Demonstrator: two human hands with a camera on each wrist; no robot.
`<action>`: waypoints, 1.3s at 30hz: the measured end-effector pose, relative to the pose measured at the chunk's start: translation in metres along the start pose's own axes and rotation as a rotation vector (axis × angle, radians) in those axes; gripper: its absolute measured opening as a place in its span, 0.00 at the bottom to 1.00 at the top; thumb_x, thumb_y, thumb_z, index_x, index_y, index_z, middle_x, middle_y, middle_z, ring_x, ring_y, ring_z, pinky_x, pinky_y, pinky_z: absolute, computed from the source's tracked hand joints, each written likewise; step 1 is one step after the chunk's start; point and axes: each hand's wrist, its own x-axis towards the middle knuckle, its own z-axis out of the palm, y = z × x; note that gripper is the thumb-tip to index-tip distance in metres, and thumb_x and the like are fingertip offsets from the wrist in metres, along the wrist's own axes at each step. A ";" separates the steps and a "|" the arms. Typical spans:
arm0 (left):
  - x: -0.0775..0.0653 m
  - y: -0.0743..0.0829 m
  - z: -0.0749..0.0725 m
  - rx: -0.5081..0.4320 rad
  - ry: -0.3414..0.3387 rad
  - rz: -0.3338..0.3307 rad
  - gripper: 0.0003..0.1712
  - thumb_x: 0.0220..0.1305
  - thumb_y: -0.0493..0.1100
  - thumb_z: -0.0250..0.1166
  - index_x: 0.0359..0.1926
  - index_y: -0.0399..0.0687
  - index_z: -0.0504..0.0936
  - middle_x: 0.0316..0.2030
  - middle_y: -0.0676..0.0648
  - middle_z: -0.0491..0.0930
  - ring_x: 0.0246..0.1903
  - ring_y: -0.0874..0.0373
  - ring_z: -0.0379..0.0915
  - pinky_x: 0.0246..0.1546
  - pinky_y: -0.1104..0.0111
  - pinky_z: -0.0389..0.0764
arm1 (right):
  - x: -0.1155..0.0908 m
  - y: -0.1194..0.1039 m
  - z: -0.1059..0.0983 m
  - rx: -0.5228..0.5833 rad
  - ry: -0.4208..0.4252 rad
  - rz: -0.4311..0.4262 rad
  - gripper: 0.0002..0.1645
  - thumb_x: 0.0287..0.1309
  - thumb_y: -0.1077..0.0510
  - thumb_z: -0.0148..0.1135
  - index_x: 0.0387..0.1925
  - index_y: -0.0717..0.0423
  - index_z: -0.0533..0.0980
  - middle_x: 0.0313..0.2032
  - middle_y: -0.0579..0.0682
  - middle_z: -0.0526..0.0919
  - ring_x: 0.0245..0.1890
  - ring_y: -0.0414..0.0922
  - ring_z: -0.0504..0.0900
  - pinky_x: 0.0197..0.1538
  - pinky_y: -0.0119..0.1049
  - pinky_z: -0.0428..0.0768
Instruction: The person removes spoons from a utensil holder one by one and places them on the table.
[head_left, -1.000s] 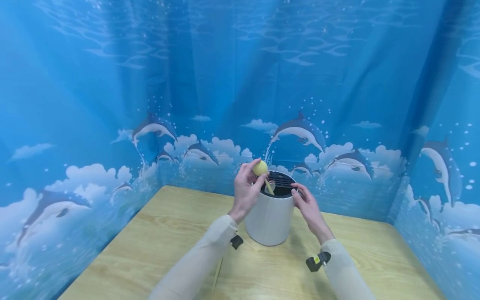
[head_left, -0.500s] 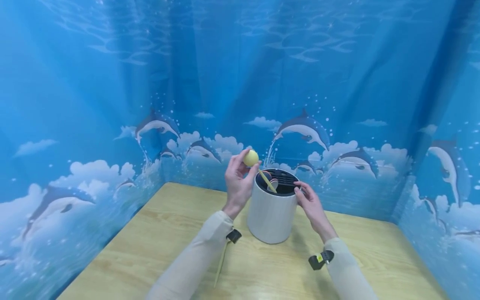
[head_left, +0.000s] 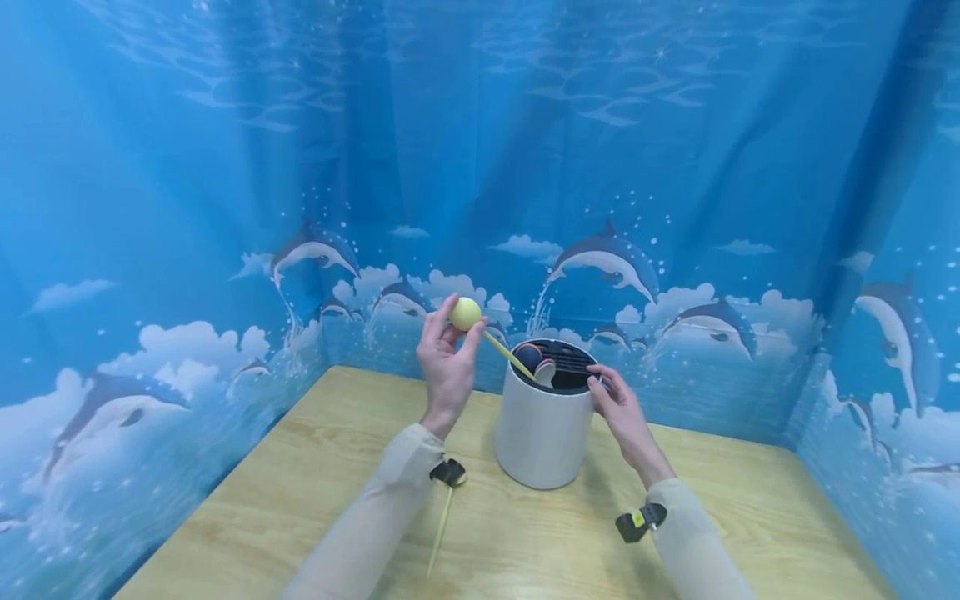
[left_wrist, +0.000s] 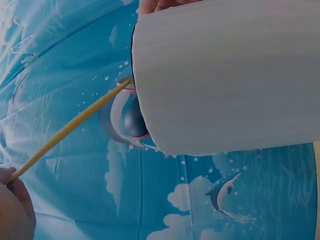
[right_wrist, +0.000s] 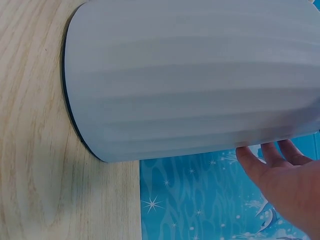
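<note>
We log the left hand (head_left: 447,371), pinching the yellow ball (head_left: 465,314), shifted farther toward ten o'clock from the white container (head_left: 543,437), right hand (head_left: 624,415) still gripping its three-o'clock rim.

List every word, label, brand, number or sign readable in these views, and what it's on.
None readable in any view.
Yellow patch on the black right-wrist camera: too small to tell whether it carries print.
White container: no lettering on the sides shown.
Backdrop: pictures only, no words visible.

The left hand (head_left: 447,367) is raised, thumb and fingers pinching; lower beside it, the right hand (head_left: 626,415) has gently bent fingers.
</note>
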 end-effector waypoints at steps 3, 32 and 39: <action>0.002 0.002 -0.005 -0.025 0.016 -0.015 0.30 0.62 0.30 0.66 0.65 0.42 0.71 0.51 0.38 0.71 0.54 0.38 0.78 0.53 0.66 0.81 | 0.000 0.001 0.000 -0.002 -0.001 0.000 0.34 0.70 0.37 0.48 0.69 0.49 0.60 0.78 0.52 0.45 0.77 0.56 0.49 0.71 0.58 0.64; 0.000 -0.016 -0.056 0.067 -0.131 -0.143 0.33 0.57 0.27 0.68 0.64 0.36 0.72 0.55 0.31 0.77 0.52 0.39 0.79 0.50 0.71 0.82 | 0.003 0.002 -0.002 -0.031 0.014 -0.009 0.35 0.69 0.36 0.49 0.68 0.48 0.62 0.78 0.52 0.47 0.77 0.58 0.48 0.70 0.59 0.65; -0.009 -0.028 -0.069 0.097 -0.135 -0.205 0.33 0.56 0.27 0.69 0.64 0.35 0.72 0.55 0.32 0.77 0.52 0.39 0.78 0.48 0.74 0.82 | 0.000 0.001 -0.001 -0.024 0.006 -0.004 0.33 0.70 0.37 0.48 0.69 0.48 0.61 0.78 0.51 0.46 0.77 0.57 0.48 0.69 0.58 0.65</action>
